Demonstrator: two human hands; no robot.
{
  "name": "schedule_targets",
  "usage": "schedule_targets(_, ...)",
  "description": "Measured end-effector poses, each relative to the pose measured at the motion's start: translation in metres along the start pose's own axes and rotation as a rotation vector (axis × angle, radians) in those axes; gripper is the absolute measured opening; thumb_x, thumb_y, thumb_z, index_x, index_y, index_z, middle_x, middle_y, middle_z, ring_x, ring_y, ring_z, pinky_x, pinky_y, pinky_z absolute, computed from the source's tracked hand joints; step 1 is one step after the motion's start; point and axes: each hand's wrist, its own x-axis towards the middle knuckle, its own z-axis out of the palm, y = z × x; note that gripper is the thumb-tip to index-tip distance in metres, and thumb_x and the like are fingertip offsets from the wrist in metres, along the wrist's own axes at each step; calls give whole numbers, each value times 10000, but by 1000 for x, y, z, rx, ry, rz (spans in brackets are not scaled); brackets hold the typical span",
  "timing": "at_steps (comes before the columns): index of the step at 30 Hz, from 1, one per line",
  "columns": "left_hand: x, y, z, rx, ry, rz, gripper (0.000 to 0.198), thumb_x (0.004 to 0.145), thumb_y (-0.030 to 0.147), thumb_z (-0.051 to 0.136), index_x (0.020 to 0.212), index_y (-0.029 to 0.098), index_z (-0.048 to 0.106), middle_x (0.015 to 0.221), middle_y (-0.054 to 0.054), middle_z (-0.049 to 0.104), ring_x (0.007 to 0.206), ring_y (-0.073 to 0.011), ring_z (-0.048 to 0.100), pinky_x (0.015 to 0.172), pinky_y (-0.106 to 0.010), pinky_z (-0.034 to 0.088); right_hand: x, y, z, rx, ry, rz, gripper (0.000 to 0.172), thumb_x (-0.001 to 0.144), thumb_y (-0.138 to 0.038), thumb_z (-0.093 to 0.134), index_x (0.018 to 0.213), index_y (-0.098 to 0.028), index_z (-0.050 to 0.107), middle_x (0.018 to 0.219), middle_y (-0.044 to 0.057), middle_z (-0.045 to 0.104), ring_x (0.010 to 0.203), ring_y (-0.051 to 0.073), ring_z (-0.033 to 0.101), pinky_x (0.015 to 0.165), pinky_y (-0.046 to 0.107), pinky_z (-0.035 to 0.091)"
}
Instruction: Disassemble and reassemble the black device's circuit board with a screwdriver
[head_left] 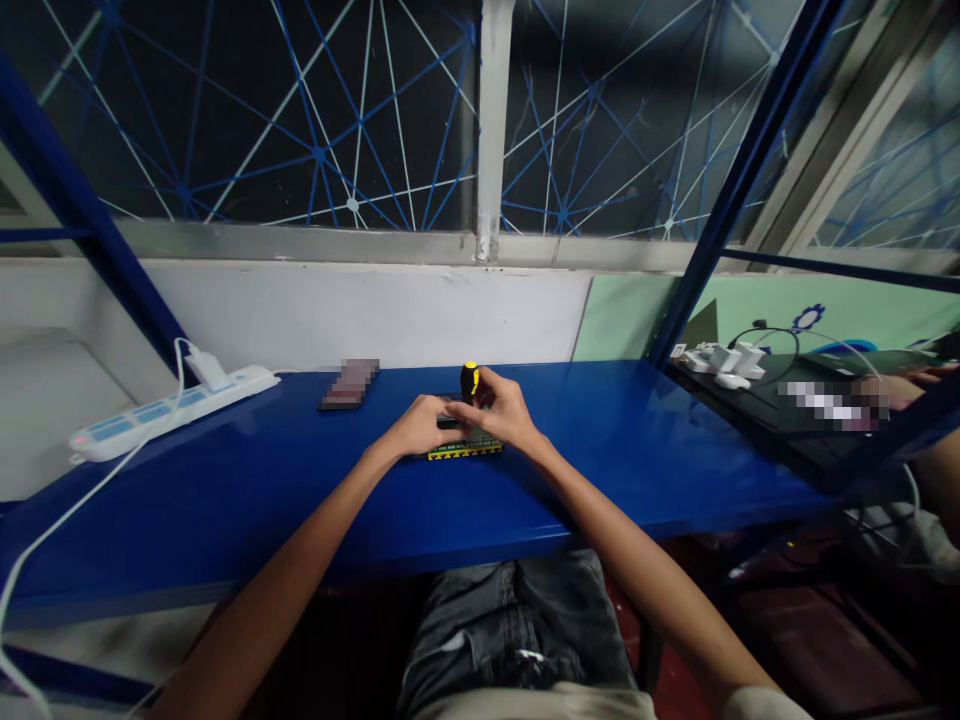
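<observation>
You worked at a glossy blue table before a white wall, under dark windows crossed by blue and white lines. At mid-table, your right hand pinched an upright black-and-yellow screwdriver over a yellow-edged board; your left hand curled beside it, grip unclear. A white power strip lay leftward.
</observation>
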Motion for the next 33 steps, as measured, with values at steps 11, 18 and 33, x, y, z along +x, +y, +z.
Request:
schedule_targets(11, 1, -4, 0, -87, 8, 14, 147, 756, 302, 688, 756, 172, 758, 843, -66, 739, 845, -214, 670, 804, -308, 473, 1, -1, -4, 58, -31, -45, 252, 806, -322, 589, 1022, -193, 588, 882, 35, 650, 741, 157, 586, 636, 291, 461)
schedule_targets(18, 2, -3, 1, -49, -27, -5, 127, 779, 256, 666, 803, 201, 778, 878, -50, 763, 873, -226, 687, 828, -317, 470, 3, 7, -2, 88, -66, 19, 209, 793, -369, 639, 876, -188, 576, 721, -5, 596, 631, 131, 536, 589, 280, 404)
schedule_targets(33, -3, -18, -3, 397, -203, -25, 739, 628, 672, 730, 1236, 264, 638, 1303, -99, 547, 1210, -345, 460, 1007, -465, 335, 12, 19, -12, 288, 253, 183, 315, 806, -522, 627, 804, -215, 556, 654, -6, 567, 589, 138, 518, 557, 278, 417)
